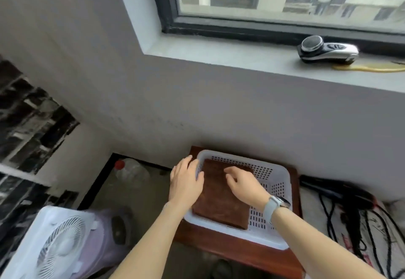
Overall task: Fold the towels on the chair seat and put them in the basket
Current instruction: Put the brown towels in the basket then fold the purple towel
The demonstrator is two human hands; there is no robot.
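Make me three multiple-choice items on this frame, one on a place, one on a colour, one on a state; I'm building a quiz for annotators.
1. Where does the folded towel lie?
A. on the windowsill
B. in the white basket
C. on the floor

2. What colour is the towel?
A. brown
B. blue
C. yellow

3. What is the right hand doing?
A. gripping the fan
B. hanging idle
C. resting loosely on the towel

Answers:
1 B, basket walls surround the towel.
2 A, its fabric is dark brown.
3 C, its relaxed fingers lie on the cloth, while the left hand rests at the basket's left rim.
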